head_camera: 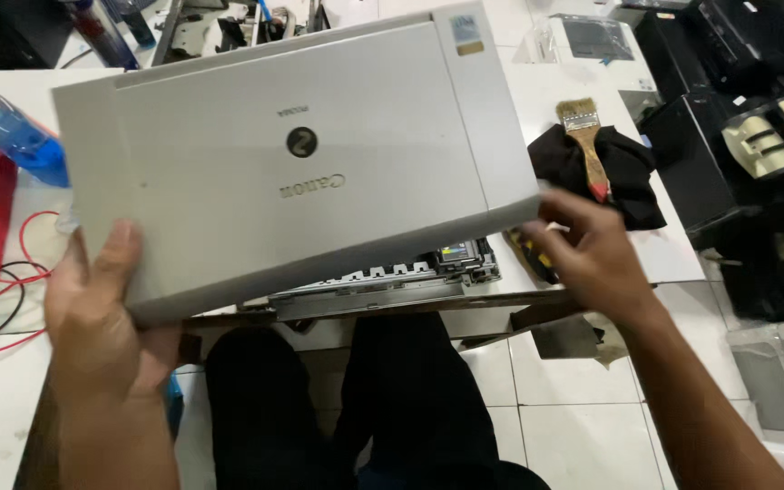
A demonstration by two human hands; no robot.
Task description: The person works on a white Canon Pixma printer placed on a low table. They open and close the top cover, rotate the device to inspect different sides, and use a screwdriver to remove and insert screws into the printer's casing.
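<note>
1. Big grey printer cover [292, 163] fills the view, lifted clear and tilted above the printer chassis [383, 277], which sits on the white table [583, 100] edge just below it. Looks like the cover-removal step: the shell is off the body and carried in both hands.
2. Next move, by my reading, calls for a level, two-handed carry to a free spot, minding the blue bottle [6, 122] just beside the cover's left corner and the red wires [11, 281] below it.
3. Black cloth [605, 168] lies right of the cover, with a paintbrush [584, 145] resting on top of it.
4. Left hand [102, 318] is clamped on the cover's near-left corner, thumb on top, fingers hidden underneath.
5. Right hand [592, 249] is at the near-right corner, fingers curled loosely and blurred; it touches the edge, but whether it truly grips I cannot tell.
6. Dark-trousered knees [356, 399] sit below, over the tiled floor [573, 390].
</note>
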